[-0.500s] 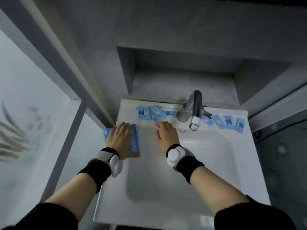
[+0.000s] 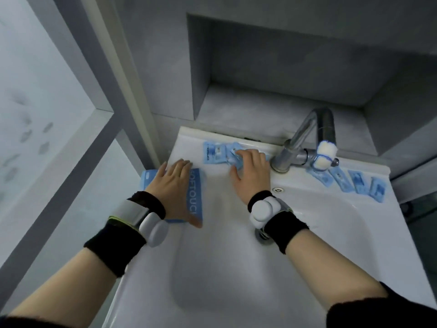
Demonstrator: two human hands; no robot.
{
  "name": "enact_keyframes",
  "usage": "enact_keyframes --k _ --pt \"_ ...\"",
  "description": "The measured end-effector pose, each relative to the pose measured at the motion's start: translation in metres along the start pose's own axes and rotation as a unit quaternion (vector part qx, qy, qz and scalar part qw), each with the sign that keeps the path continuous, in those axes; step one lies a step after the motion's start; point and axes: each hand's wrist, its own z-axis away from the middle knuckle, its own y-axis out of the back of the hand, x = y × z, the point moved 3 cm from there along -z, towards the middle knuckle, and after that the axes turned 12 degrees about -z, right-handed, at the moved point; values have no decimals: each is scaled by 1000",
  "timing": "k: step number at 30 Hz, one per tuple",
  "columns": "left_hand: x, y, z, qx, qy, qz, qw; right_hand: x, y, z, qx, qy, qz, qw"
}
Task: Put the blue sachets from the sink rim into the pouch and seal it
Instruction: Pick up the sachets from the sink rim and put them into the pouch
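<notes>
While the left hand point(image 2: 173, 185) lies flat with straight fingers on the pouch point(image 2: 195, 197), pressing it down rather than gripping it, the right hand point(image 2: 250, 176) reaches to the far rim of the sink point(image 2: 186, 140) and lays its fingers over a small heap of blue sachets point(image 2: 214, 153). The pouch is a flat blue packet with white SOFTOUCH lettering along its right side. It sits on the sink's left rim, and its far left corner pokes out past the sink's edge. The sachets are small pale-blue rectangles with darker print. One group lies on the far rim just left of the tap point(image 2: 305, 138), some overlapping and one crumpled under the right hand's fingers. A second row of sachets point(image 2: 359, 183) lies tilted along the far right rim, well apart from the first. The right thumb is spread out on the white rim, but the fingertips are hidden among the packets, so I cannot tell whether they have closed on one or only touch the heap. The left palm and wrist cover most of the pouch, so its mouth is out of sight and I cannot tell whether it is sealed. A white wrapping point(image 2: 325, 157) tied with blue thread around the spout tip hides part of the nearest right-hand sachet. The right wrist's black band partly covers the drain point(image 2: 262, 235).
</notes>
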Motion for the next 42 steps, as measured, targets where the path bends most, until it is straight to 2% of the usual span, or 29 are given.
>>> enact_keyframes --k 3,7,12,16,21,26,31,34,42 --pt "-1 -9 1 -10 -8 -17 1000 7 -5 -4 7 0 20 1000" --pt "0 -26 3 33 -12 -54 998 11 -22 4 17 43 24 999" --pt "3 -13 8 97 -2 -61 993 5 -23 16 11 72 10 997" --pt "19 6 29 147 -5 -58 987 -10 -13 33 -6 75 -67 995" --pt "43 22 47 205 -13 -63 977 -23 7 59 -15 31 -251 967" --pt "67 28 62 256 -24 -33 966 -16 28 95 18 1 -353 935" --pt "99 14 66 299 -23 33 953 4 32 119 22 -86 -414 906" --pt "116 0 64 298 -8 66 952 16 33 124 0 -158 -434 887" --pt "122 -21 65 324 55 146 933 26 37 104 -32 -203 -416 886"
